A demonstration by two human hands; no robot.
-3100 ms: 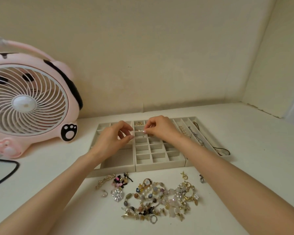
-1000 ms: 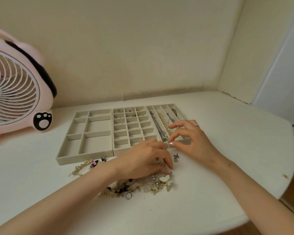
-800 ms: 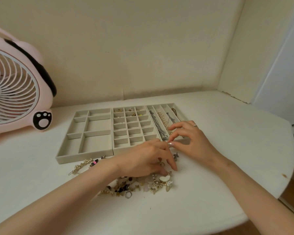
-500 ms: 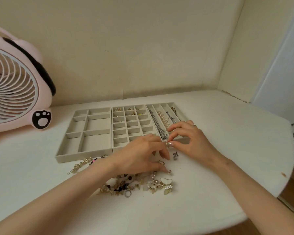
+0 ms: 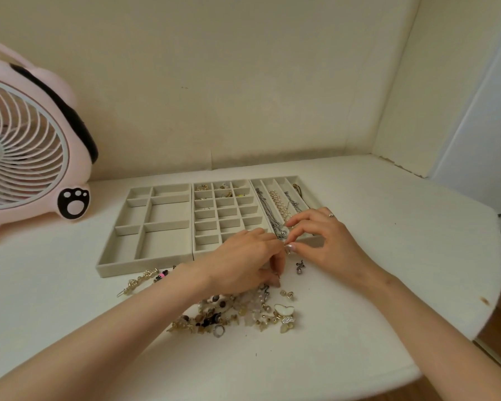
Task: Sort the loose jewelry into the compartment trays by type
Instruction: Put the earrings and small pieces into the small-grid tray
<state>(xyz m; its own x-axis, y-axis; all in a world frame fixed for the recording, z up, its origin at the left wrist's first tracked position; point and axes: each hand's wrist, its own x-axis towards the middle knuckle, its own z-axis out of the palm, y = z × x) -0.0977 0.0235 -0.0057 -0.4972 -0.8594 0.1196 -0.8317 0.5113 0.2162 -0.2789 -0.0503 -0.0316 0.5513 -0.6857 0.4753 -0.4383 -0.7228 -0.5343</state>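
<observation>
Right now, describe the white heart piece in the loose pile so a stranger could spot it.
Find the three beige trays on the white table; the loose jewelry pile lies in front of them, by the left hand. At the pile's right end sits the white heart piece, the only glossy white shape among small gold and dark beads.
</observation>
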